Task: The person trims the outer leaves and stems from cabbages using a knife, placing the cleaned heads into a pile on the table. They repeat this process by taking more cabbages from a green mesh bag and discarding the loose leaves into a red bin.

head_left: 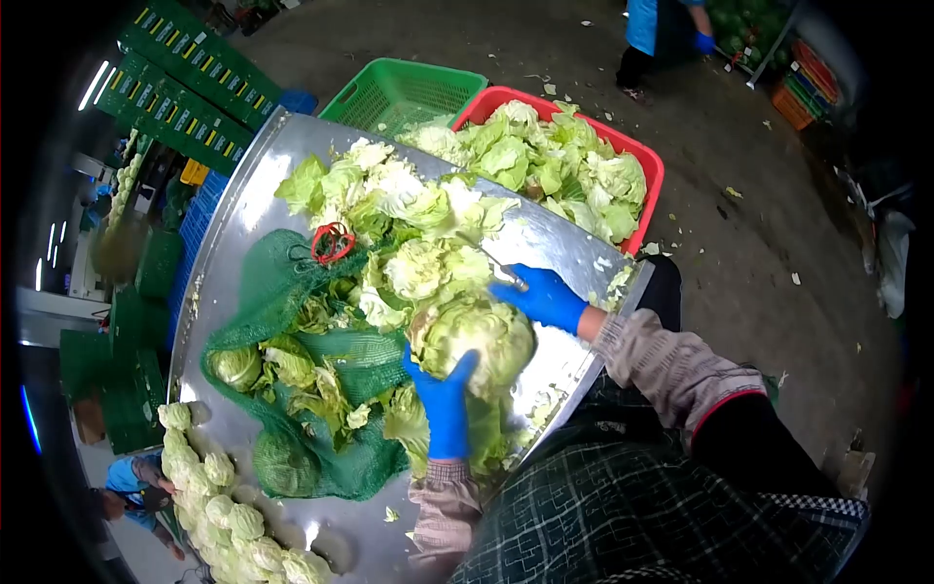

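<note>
A head of cabbage (486,341) with loose outer leaves rests at the near side of the metal table. My left hand (443,399), in a blue glove, grips it from below, thumb and fingers spread around its side. Just above the cabbage, my gloved right hand (550,300) is closed around a small knife (513,276), its thin blade pointing up and left. Trimmed leaves (389,195) lie heaped beyond the cabbage. To the left, a green mesh bag (253,311) lies spread out with more cabbages (236,367) in it, a red tie (333,242) near its top.
A red crate (654,180) full of leaves and a green crate (365,83) stand against the table's far edge. Trimmed cabbages (219,511) line the left edge of the metal table (219,292). One person (136,482) is at lower left, another (644,29) at the top.
</note>
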Tool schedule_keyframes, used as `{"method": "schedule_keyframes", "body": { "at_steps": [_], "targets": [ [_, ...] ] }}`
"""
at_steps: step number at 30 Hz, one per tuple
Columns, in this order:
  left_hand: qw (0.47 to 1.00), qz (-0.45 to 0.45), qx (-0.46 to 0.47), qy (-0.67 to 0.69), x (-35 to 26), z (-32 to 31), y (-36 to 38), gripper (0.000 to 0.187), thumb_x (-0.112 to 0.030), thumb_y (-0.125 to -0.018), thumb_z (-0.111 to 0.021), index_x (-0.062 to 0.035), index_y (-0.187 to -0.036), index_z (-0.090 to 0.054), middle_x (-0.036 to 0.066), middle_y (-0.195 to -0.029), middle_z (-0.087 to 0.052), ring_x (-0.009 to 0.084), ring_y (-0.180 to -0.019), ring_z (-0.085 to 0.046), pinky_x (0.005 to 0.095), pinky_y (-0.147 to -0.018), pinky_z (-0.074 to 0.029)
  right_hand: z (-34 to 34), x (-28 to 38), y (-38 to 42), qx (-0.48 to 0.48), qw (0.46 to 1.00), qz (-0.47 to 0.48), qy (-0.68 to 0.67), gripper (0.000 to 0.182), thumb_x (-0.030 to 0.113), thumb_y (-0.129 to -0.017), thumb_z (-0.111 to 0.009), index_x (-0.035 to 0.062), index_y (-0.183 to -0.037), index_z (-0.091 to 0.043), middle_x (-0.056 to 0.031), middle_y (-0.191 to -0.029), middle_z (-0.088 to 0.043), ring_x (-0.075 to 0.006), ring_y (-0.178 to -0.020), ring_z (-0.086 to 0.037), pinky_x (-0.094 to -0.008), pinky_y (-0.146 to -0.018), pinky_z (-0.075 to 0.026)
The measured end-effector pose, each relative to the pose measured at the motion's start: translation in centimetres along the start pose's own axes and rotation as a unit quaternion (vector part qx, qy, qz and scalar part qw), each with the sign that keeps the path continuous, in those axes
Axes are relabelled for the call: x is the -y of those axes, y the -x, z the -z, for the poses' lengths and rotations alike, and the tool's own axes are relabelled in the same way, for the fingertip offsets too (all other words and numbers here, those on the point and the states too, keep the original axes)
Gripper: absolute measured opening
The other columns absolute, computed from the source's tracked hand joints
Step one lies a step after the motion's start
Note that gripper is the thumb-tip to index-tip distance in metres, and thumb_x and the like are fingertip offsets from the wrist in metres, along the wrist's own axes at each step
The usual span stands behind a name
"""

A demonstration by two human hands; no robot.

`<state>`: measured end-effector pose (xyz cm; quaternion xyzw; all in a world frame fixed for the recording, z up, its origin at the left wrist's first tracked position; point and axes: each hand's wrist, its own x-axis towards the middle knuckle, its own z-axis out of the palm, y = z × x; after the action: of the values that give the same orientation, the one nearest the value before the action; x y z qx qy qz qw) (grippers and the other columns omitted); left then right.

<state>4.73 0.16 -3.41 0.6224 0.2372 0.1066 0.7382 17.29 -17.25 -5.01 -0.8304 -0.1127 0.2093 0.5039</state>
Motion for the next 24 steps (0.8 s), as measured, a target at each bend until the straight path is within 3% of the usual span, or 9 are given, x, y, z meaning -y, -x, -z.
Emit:
{"method": "schedule_keyframes", "body": {
  "at_steps": [2,3,10,13,16,18,20,23,24],
  "targets": [
    [1.000,0.006,0.010,-0.009,-0.3,-0.4,1.0,0.076,0.006,-0.070,-0.074,-0.0012,-0.136,-0.036,0.013,-0.127,-0.048,0.0237,-0.115,-0.049,0.0329,-0.091,-0.049,-2.3,-0.5,1.7,-0.027,0.990,0.126,0.050,0.074,0.062,-0.077,-0.063,0.0085,-0.127,-0.055,-0.0140,-0.087,-0.067,-0.0273,-0.082,-0.066,-0.0365,-0.078,-0.051],
    [1.000,0.009,0.011,-0.005,-0.2,-0.3,1.2,0.073,0.007,-0.070,-0.072,-0.0010,-0.134,-0.038,0.013,-0.124,-0.050,0.0232,-0.112,-0.051,0.0328,-0.089,-0.050,-1.1,2.6,2.7,0.063,0.993,0.053,0.084,0.065,0.057,-0.081,-0.062,0.0103,-0.126,-0.055,-0.0158,-0.092,-0.067,-0.0302,-0.087,-0.065,-0.0381,-0.078,-0.051],
    [0.996,0.028,-0.023,0.083,1.8,1.9,1.0,0.064,0.004,-0.073,-0.072,-0.0004,-0.130,-0.044,0.011,-0.115,-0.058,0.0222,-0.100,-0.058,0.0317,-0.090,-0.047,-1.4,-2.1,-5.8,-0.045,0.977,0.090,0.186,0.033,0.040,-0.087,-0.055,0.0098,-0.096,-0.064,-0.0154,-0.086,-0.066,-0.0362,-0.082,-0.063,-0.0450,-0.073,-0.050],
    [0.981,0.117,-0.111,0.103,0.3,1.0,2.7,0.050,-0.002,-0.076,-0.072,0.0012,-0.122,-0.051,0.010,-0.107,-0.062,0.0203,-0.096,-0.060,0.0298,-0.083,-0.050,-0.2,-2.0,-6.0,-0.115,0.976,0.020,0.185,0.031,0.036,-0.086,-0.057,0.0086,-0.100,-0.064,-0.0188,-0.089,-0.066,-0.0384,-0.085,-0.062,-0.0447,-0.077,-0.050],
    [0.985,0.113,-0.098,0.081,-0.5,1.5,2.6,0.042,-0.004,-0.078,-0.072,0.0016,-0.116,-0.055,0.010,-0.104,-0.064,0.0183,-0.091,-0.061,0.0294,-0.078,-0.050,1.5,-0.3,-3.1,-0.260,0.943,0.161,0.129,0.042,0.044,-0.087,-0.058,0.0115,-0.113,-0.062,-0.0179,-0.083,-0.065,-0.0341,-0.080,-0.064,-0.0414,-0.072,-0.052],
    [0.995,0.051,-0.088,0.009,-1.0,1.3,2.2,0.038,-0.008,-0.079,-0.073,0.0014,-0.113,-0.058,0.009,-0.104,-0.065,0.0165,-0.088,-0.062,0.0278,-0.077,-0.050,1.9,2.3,2.0,-0.060,0.991,0.027,0.114,0.052,0.050,-0.086,-0.060,0.0136,-0.123,-0.056,-0.0141,-0.083,-0.065,-0.0276,-0.071,-0.065,-0.0389,-0.064,-0.052],
    [0.996,0.027,-0.084,-0.022,-1.1,1.5,1.3,0.038,-0.010,-0.080,-0.074,0.0019,-0.113,-0.059,0.009,-0.103,-0.065,0.0156,-0.089,-0.061,0.0267,-0.077,-0.049,0.0,1.6,5.7,0.084,0.991,0.032,0.097,0.058,0.049,-0.087,-0.060,0.0130,-0.131,-0.050,-0.0086,-0.083,-0.065,-0.0191,-0.060,-0.061,-0.0351,-0.054,-0.050],
    [0.990,0.116,-0.081,-0.022,-1.6,2.5,1.5,0.044,-0.013,-0.080,-0.074,0.0041,-0.117,-0.056,0.010,-0.108,-0.063,0.0162,-0.094,-0.060,0.0275,-0.082,-0.048,-2.1,1.0,5.6,0.175,0.954,-0.162,-0.179,0.062,0.039,-0.085,-0.066,0.0057,-0.134,-0.047,-0.0084,-0.100,-0.065,-0.0125,-0.082,-0.059,-0.0262,-0.073,-0.049],
    [0.985,0.155,-0.077,-0.017,-2.1,2.8,1.8,0.048,-0.013,-0.080,-0.074,0.0051,-0.119,-0.054,0.012,-0.112,-0.062,0.0173,-0.098,-0.059,0.0288,-0.085,-0.047,-2.2,0.9,4.8,0.165,0.962,-0.122,-0.180,0.062,0.038,-0.085,-0.067,0.0051,-0.133,-0.048,-0.0085,-0.101,-0.065,-0.0123,-0.084,-0.058,-0.0261,-0.075,-0.049]
  ]
}}
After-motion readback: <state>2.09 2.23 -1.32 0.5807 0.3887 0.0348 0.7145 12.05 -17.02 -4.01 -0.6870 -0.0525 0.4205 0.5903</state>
